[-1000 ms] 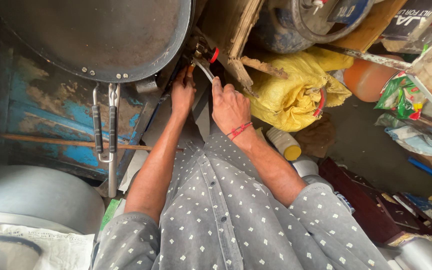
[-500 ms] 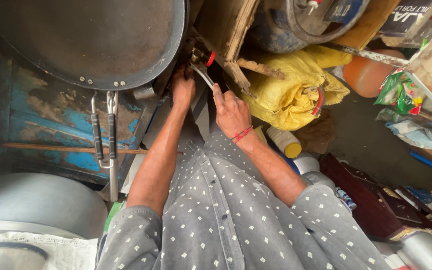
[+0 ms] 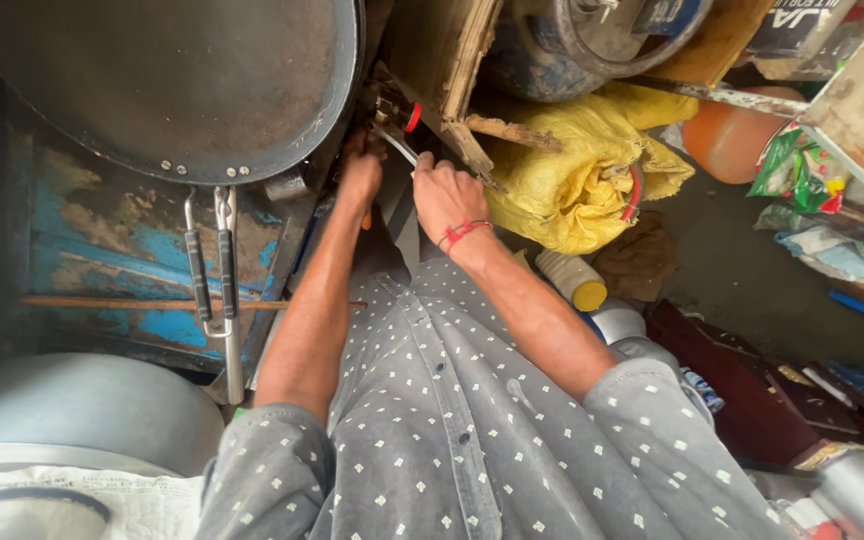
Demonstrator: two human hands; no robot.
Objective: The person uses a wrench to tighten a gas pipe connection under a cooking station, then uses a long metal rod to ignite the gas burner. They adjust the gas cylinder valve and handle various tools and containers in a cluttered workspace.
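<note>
ur right hand (image 3: 444, 198) fist shut on slim metal tool (image 3: 393, 143); left hand (image 3: 361, 172) beside, grip unclear; red knob (image 3: 413, 117) just above.

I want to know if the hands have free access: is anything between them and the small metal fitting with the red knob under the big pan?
Nothing visible does. The right hand already grips a thin metal tool that reaches the fitting with the red knob, and the left hand is up against it. The big pan and wooden crate only flank the gap.

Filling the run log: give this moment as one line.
left hand: at red-knobbed fitting | right hand: gripping thin metal tool | above: large dark pan
</note>
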